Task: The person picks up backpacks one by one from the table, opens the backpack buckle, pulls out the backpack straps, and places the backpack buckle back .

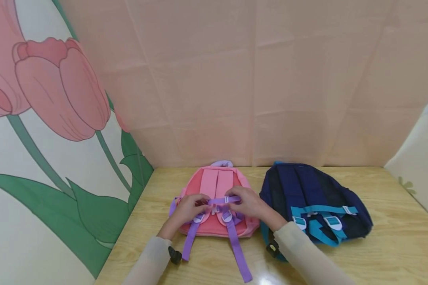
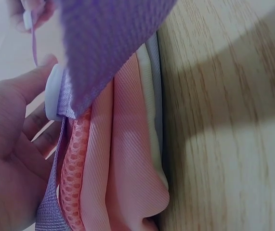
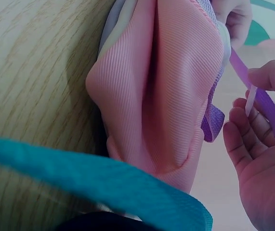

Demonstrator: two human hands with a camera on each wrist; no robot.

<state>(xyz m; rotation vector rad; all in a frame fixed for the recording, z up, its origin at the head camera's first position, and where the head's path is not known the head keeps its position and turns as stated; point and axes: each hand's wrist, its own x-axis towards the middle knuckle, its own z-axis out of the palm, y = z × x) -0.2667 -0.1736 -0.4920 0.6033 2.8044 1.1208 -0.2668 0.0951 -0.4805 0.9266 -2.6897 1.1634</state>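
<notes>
A small pink backpack (image 1: 208, 178) lies on the table with its back panel and shoulder straps up. Stretched across it is a narrow purple strap (image 1: 217, 201), which both hands hold above the panel. My left hand (image 1: 189, 208) pinches the strap's left end, with the thumb at it in the left wrist view. My right hand (image 1: 249, 202) pinches the other end beside a white slider (image 3: 251, 100), between thumb and fingers. Below the hands, two purple webbing straps (image 1: 239, 253) with white adjusters (image 1: 227, 216) hang down toward the front.
A dark blue backpack (image 1: 306, 186) with teal straps (image 1: 321, 208) lies to the right, close to the right forearm. Its black buckle (image 1: 272, 249) rests on the wooden table (image 1: 396, 253). Behind stands a pinkish cloth backdrop (image 1: 207, 87); a tulip-printed panel (image 1: 57, 95) is at left.
</notes>
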